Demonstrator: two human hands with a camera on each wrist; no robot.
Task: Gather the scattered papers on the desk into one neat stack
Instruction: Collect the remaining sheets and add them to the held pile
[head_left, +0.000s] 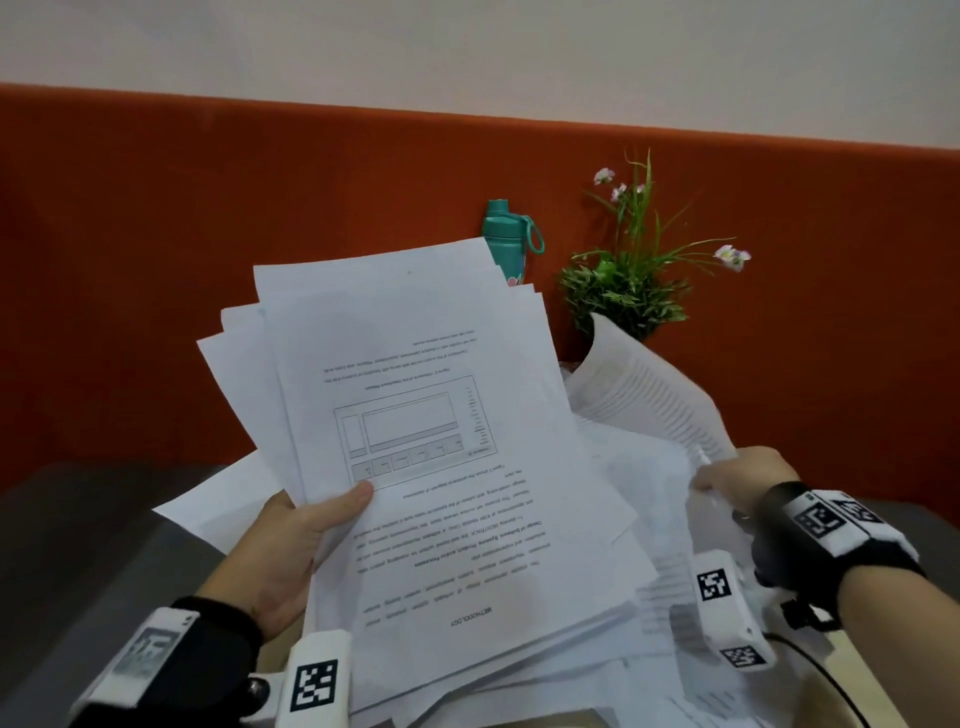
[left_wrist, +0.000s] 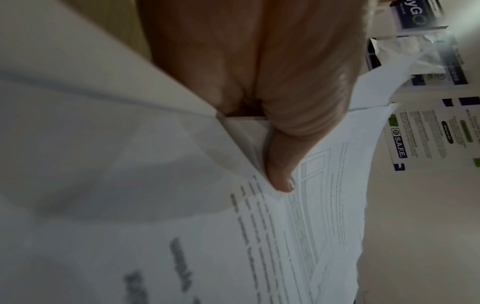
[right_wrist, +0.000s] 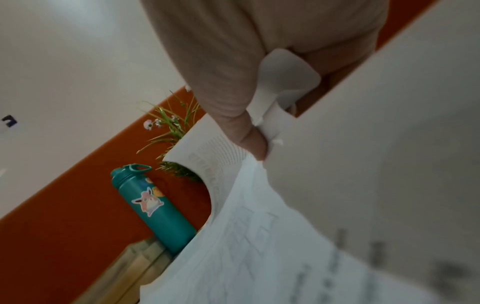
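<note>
My left hand grips a fanned bundle of printed sheets, lifted above the desk, with the thumb on top beside a boxed diagram. In the left wrist view that thumb presses on the top page. My right hand pinches the edge of a few curled sheets at the right. The right wrist view shows its thumb clamped on the crumpled paper edge. More loose papers lie spread on the desk beneath both bundles.
A teal water bottle with a sticker stands at the back against the orange partition. A small potted plant with pink flowers sits to its right. A black cable runs over the desk at bottom right.
</note>
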